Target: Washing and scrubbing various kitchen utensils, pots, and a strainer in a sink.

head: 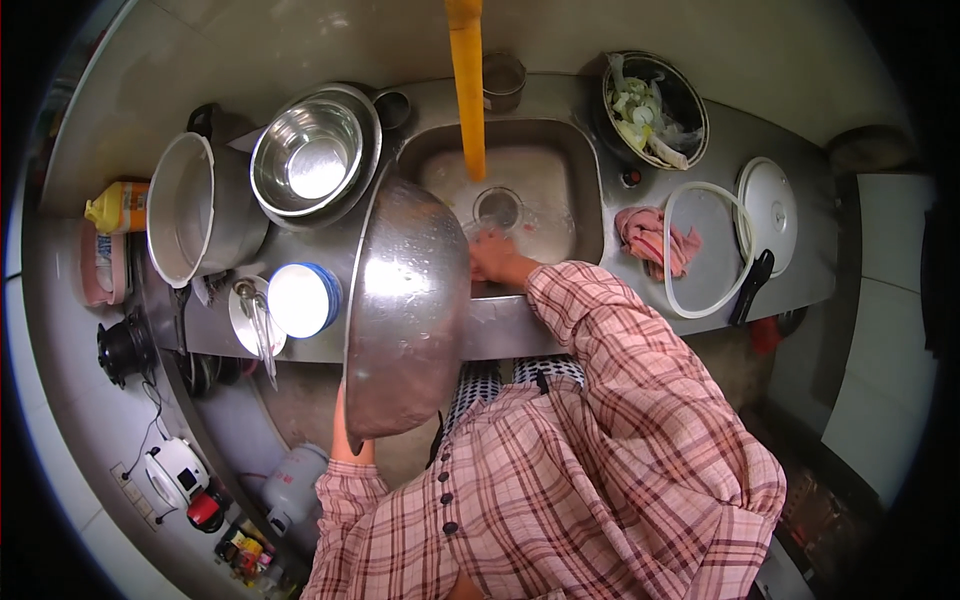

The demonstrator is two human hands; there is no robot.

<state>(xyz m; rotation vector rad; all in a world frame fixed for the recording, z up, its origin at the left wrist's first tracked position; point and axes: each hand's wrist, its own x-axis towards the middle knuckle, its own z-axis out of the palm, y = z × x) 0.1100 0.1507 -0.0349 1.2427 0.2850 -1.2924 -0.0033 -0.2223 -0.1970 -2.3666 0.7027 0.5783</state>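
Observation:
A large stainless steel basin (409, 315) stands tilted on its side at the left of the sink (592, 187), its outer side turned right. My left forearm reaches behind it; the left hand is hidden by the basin. My right hand (491, 255) is in the sink, just right of the basin and below the drain (497, 208), its fingers partly blurred; whether it touches the basin is unclear. Clear water or a thin film seems to lie around the drain. A yellow spout or hose (468, 90) hangs over the sink.
Left are steel bowls (307, 157), a large pot (180, 210), stacked blue-rimmed bowls (304, 300) and spoons (259, 315) on a dish. Right are a colander-like bowl of vegetable scraps (652, 112), a pink cloth (660, 240), a clear lid (675, 292) and a white lid (776, 217).

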